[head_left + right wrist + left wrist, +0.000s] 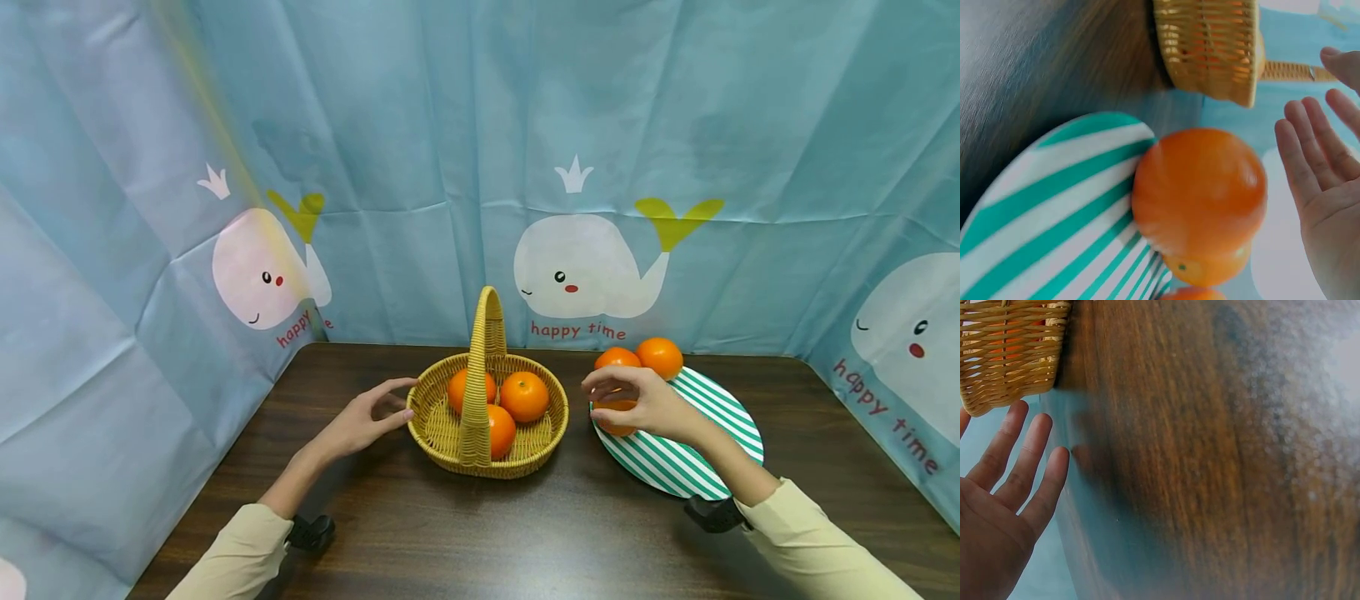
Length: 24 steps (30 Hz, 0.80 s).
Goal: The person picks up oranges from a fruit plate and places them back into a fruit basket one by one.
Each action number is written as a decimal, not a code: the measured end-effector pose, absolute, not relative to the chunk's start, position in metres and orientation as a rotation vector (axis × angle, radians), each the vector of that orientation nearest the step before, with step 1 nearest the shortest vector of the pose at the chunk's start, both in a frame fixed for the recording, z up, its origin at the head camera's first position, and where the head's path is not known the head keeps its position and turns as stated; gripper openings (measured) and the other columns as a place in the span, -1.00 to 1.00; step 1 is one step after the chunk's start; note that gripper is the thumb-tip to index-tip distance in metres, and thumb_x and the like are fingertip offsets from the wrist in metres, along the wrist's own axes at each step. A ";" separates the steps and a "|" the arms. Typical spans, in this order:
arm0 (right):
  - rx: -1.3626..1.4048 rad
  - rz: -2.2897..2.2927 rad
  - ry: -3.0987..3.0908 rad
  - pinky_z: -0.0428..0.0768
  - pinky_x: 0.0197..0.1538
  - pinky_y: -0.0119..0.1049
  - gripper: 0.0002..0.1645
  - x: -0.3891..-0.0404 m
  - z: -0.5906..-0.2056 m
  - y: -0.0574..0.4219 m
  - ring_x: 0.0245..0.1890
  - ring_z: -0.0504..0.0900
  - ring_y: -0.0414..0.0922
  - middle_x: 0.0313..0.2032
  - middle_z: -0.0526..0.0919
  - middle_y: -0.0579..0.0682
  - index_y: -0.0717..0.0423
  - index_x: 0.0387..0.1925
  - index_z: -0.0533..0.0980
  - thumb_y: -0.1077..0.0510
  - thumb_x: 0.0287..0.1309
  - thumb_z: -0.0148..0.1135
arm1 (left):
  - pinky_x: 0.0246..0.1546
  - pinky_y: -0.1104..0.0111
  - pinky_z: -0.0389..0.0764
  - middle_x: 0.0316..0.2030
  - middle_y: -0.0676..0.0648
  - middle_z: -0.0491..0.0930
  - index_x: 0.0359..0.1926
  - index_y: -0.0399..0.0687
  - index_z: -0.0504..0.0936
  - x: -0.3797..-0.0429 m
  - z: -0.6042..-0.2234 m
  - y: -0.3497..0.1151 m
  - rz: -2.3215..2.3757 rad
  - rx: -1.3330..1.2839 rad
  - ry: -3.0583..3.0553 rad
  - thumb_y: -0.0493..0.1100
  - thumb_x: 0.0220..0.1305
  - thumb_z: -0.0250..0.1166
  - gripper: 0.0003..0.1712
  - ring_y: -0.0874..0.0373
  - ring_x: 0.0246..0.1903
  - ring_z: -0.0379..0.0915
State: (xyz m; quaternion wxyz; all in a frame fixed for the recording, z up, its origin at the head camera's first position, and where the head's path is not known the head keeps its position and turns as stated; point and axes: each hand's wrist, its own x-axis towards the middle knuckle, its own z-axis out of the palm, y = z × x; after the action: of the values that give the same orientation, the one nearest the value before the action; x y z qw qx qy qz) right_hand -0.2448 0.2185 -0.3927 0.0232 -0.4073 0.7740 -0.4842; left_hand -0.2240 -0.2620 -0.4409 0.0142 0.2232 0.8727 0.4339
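Observation:
My left hand [362, 423] is at the left rim of a yellow wicker basket [442, 454], fingers loosely bent and thumb near the rim. Whether the fingertips touch it I cannot tell. Inside the basket lie three oranges [525, 396], one partly behind the tall handle. To the right, my right hand [656, 406] hovers at the left side of a green-and-white striped plate [723, 412]. In the right wrist view its fingers are spread, apart from the nearest orange [1200, 190] and holding nothing. Three oranges are at that plate; the hand partly hides two in the head view.
Beneath everything is a dark brown wooden table [480, 542]. A light blue curtain [405, 167] printed with whales hangs behind it and along both sides. Dark wrist devices [712, 514] are worn at both cuffs.

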 end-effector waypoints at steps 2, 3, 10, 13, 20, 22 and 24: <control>-1.263 -1.501 2.405 0.64 -0.01 -0.08 -0.58 -0.244 -0.392 0.224 -0.07 0.68 0.16 -0.03 0.65 0.09 0.15 0.06 0.60 0.37 0.17 0.46 | -0.02 0.08 0.58 0.17 -0.21 0.55 0.48 0.00 0.35 -0.224 -0.441 -0.262 1.349 0.691 2.716 -0.03 0.47 0.29 -0.35 -0.06 0.08 0.56; -1.264 -1.503 2.410 0.64 -0.02 -0.09 -0.58 -0.244 -0.391 0.227 -0.08 0.68 0.17 -0.03 0.64 0.12 0.18 0.06 0.60 0.38 0.16 0.46 | -0.01 0.09 0.59 0.17 -0.21 0.55 0.48 0.00 0.35 -0.224 -0.441 -0.262 1.351 0.690 2.713 -0.03 0.47 0.29 -0.35 -0.06 0.08 0.56; -1.228 -1.518 2.464 0.65 -0.06 -0.22 -0.57 -0.241 -0.388 0.250 -0.14 0.70 0.08 -0.05 0.63 0.26 0.36 0.06 0.56 0.42 0.15 0.44 | -0.02 0.11 0.60 0.15 -0.21 0.56 0.48 0.02 0.35 -0.225 -0.441 -0.261 1.349 0.693 2.713 -0.02 0.47 0.30 -0.35 -0.06 0.06 0.58; -1.218 -1.516 2.488 0.64 -0.06 -0.26 -0.56 -0.239 -0.387 0.260 -0.13 0.69 0.07 -0.05 0.63 0.26 0.37 0.08 0.55 0.43 0.16 0.43 | -0.03 0.11 0.60 0.15 -0.21 0.57 0.48 0.02 0.35 -0.225 -0.441 -0.262 1.346 0.697 2.716 -0.03 0.47 0.30 -0.35 -0.06 0.06 0.58; -1.162 -1.469 2.614 0.63 -0.04 -0.29 -0.57 -0.236 -0.387 0.279 -0.09 0.67 0.07 -0.05 0.65 0.18 0.23 0.08 0.58 0.38 0.17 0.45 | -0.04 0.18 0.61 0.18 -0.18 0.54 0.48 0.00 0.35 -0.225 -0.441 -0.262 1.357 0.708 2.706 -0.05 0.47 0.29 -0.36 -0.08 0.08 0.57; -1.147 -1.458 2.645 0.63 -0.04 -0.28 -0.55 -0.236 -0.389 0.283 -0.08 0.67 0.03 -0.05 0.65 0.15 0.20 0.09 0.58 0.38 0.16 0.46 | -0.05 0.19 0.61 0.18 -0.20 0.54 0.48 -0.03 0.35 -0.225 -0.441 -0.262 1.361 0.718 2.703 -0.05 0.48 0.29 -0.36 -0.09 0.07 0.57; -1.133 -1.466 2.658 0.63 -0.02 -0.29 -0.51 -0.237 -0.392 0.287 -0.05 0.66 -0.04 -0.02 0.64 0.16 0.22 0.11 0.57 0.39 0.14 0.47 | -0.06 0.19 0.62 0.17 -0.22 0.54 0.48 -0.04 0.35 -0.224 -0.440 -0.262 1.363 0.719 2.701 -0.05 0.48 0.29 -0.36 -0.10 0.07 0.57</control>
State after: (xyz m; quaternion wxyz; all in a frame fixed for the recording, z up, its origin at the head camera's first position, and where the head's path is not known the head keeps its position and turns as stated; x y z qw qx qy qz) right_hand -0.2374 0.2868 -0.3922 -0.0491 -0.3493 0.8194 -0.4519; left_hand -0.2245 -0.2621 -0.4402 0.0160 0.2313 0.8684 0.4384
